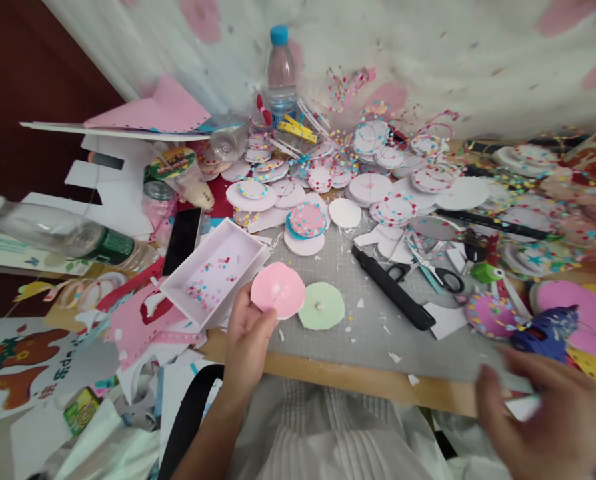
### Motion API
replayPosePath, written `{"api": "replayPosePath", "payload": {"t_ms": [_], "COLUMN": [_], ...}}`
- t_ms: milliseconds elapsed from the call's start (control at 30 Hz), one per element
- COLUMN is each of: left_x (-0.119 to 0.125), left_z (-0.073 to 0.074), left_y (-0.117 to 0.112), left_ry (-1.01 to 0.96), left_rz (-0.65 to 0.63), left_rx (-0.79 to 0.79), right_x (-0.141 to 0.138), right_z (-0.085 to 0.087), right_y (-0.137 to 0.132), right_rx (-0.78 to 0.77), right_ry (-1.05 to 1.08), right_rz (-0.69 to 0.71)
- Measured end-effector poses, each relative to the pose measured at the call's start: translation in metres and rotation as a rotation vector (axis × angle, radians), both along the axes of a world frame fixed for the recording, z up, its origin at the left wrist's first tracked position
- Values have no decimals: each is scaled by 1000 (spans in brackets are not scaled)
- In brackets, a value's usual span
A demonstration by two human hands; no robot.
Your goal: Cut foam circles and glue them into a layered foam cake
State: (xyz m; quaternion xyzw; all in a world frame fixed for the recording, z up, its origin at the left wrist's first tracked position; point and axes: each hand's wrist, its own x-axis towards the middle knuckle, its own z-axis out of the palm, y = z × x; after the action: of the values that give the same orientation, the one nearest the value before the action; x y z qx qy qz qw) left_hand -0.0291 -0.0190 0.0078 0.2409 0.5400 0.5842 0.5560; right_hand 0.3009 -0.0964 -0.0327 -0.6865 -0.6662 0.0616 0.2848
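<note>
My left hand pinches a pink paper disc, thumb on its face near a small whitish lump at the middle. Just right of it, partly overlapped, a pale green paper disc with a similar lump at its centre lies on the grey cutting mat. Behind my left hand stands a white open box with small coloured dots inside. My right hand, blurred, is over the front right edge, thumb and fingers apart and nothing visible between them. Nearest to it is a blue tool like a glue gun, smeared with white.
A black cutter and scissors lie on the mat. Several decorated paper discs fill the back. Around the left are a phone, a lying bottle and paper scraps. A blue-capped bottle stands behind.
</note>
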Motion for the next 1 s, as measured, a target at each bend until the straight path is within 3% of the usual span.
{"api": "replayPosePath", "payload": {"t_ms": [33,100,200,300,400,500,700,833,1000], "left_x": [1,2,2,-1,-6,-9,0,9,10], "left_z": [0,1,1,-1,-6,-12,-18,-11,2], "left_y": [0,0,-1,-5,-9,-12,-14,-16,-22], "left_ry": [0,-5,4,60,118,138,179,196,173], "left_rz": [0,-6,-9,14,50,48,-97,-222,-398], "left_rx": [4,20,40,46,52,71,70,126,176], "right_x": [-19,-60,-111,-136,-138,-127,-110,-114,-115], "right_z": [3,6,6,0,-1,6,19,21,22], "right_y": [5,20,53,83,94,89,73,66,63], "right_rx": [79,55,-66,-93,-117,-216,-287,-215,-87], "right_ry": [-16,69,29,18,98,328,868,873,840], "right_rz": [106,381,508,568,609,606,643,563,642]}}
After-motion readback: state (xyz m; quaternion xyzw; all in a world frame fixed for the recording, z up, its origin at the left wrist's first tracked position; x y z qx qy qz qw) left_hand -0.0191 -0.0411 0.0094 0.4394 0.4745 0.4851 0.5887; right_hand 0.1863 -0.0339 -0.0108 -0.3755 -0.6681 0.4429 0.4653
